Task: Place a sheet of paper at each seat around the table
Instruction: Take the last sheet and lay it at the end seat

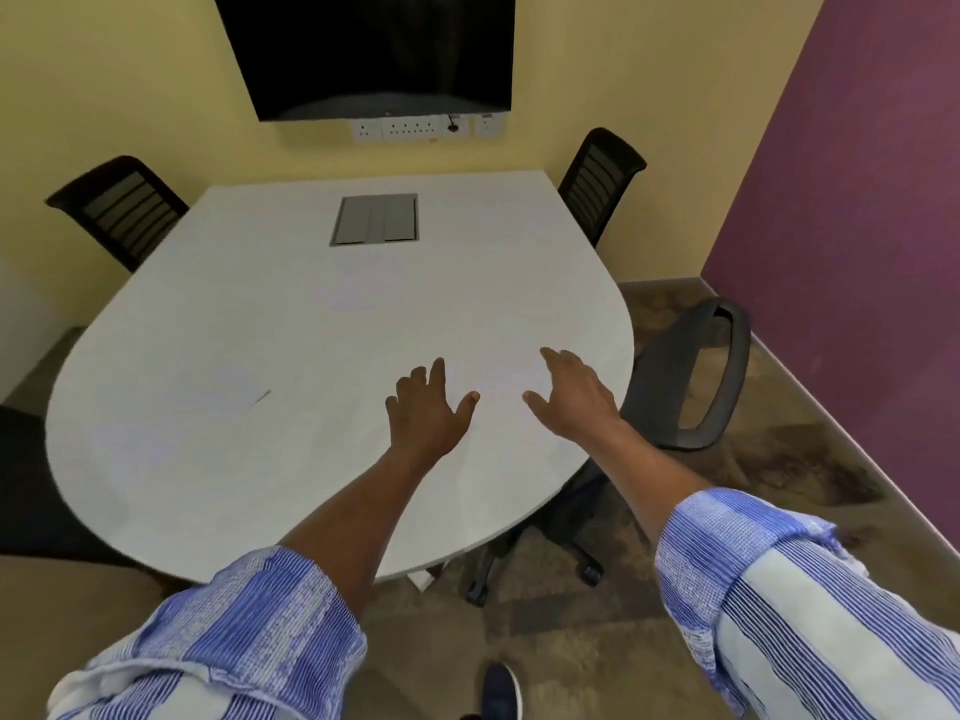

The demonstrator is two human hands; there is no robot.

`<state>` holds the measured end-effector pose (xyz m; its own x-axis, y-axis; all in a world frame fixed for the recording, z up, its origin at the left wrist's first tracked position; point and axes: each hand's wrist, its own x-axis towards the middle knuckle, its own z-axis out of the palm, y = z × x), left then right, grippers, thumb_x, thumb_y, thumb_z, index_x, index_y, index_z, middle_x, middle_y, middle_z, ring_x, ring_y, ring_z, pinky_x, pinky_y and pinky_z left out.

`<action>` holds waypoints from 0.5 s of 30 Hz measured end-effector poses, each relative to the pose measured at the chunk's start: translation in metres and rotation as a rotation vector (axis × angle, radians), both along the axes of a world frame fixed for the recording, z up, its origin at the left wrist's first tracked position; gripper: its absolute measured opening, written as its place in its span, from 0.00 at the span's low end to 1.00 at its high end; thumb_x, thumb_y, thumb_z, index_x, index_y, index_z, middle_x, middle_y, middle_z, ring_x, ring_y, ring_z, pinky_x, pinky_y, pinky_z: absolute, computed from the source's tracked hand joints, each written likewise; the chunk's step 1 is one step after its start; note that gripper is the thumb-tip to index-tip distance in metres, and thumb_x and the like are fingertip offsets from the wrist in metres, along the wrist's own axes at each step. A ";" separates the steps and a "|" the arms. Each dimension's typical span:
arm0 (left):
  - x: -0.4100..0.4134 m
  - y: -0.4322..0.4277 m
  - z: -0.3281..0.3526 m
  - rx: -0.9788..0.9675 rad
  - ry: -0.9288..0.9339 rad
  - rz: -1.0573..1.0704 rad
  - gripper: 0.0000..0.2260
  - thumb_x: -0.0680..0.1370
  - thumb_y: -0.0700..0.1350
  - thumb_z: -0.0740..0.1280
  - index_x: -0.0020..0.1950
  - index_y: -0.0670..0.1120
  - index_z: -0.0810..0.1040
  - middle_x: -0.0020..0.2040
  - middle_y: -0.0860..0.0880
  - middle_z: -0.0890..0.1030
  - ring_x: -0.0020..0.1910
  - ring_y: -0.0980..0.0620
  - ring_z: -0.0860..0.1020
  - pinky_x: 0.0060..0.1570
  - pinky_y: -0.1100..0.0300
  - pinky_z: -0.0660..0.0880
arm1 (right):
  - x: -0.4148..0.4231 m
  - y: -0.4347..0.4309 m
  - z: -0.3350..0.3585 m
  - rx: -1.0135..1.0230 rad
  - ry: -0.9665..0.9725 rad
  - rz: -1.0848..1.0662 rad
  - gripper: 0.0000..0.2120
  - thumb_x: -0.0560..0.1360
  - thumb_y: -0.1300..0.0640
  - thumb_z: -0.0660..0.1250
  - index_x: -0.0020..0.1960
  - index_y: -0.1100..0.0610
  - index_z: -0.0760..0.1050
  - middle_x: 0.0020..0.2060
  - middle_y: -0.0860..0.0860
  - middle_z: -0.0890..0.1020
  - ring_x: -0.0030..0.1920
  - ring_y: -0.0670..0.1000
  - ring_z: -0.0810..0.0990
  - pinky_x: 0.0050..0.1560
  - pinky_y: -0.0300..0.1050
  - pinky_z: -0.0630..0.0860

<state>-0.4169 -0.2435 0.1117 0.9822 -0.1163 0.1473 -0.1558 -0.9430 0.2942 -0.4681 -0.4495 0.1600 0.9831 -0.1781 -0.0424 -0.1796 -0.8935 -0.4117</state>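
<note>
White, thin, limp sheet point(496, 379) lying flat between spread, empty fingers point(439, 371) of both hands; best pinched at an edge.

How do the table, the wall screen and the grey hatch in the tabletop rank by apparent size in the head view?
1. table
2. screen, cut off by the frame's top edge, so its full extent is unseen
3. hatch
</note>
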 end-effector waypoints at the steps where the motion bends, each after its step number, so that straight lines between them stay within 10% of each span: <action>1: -0.001 0.012 0.000 0.008 -0.007 0.005 0.34 0.78 0.67 0.58 0.78 0.47 0.62 0.72 0.42 0.70 0.67 0.39 0.69 0.61 0.44 0.69 | -0.001 0.010 0.002 -0.003 0.000 -0.001 0.36 0.80 0.43 0.65 0.82 0.52 0.54 0.80 0.56 0.61 0.78 0.60 0.62 0.74 0.59 0.67; 15: 0.071 0.175 0.006 -0.067 0.008 0.105 0.33 0.78 0.66 0.59 0.78 0.48 0.61 0.72 0.44 0.70 0.69 0.40 0.68 0.62 0.44 0.68 | 0.093 0.170 0.003 0.002 -0.016 0.077 0.36 0.79 0.43 0.65 0.82 0.52 0.55 0.80 0.55 0.60 0.78 0.59 0.61 0.72 0.58 0.66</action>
<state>-0.3456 -0.0681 0.1181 0.9896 -0.0032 0.1438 -0.0549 -0.9323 0.3574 -0.3748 -0.2794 0.1628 0.9944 -0.1022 -0.0266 -0.1040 -0.9036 -0.4155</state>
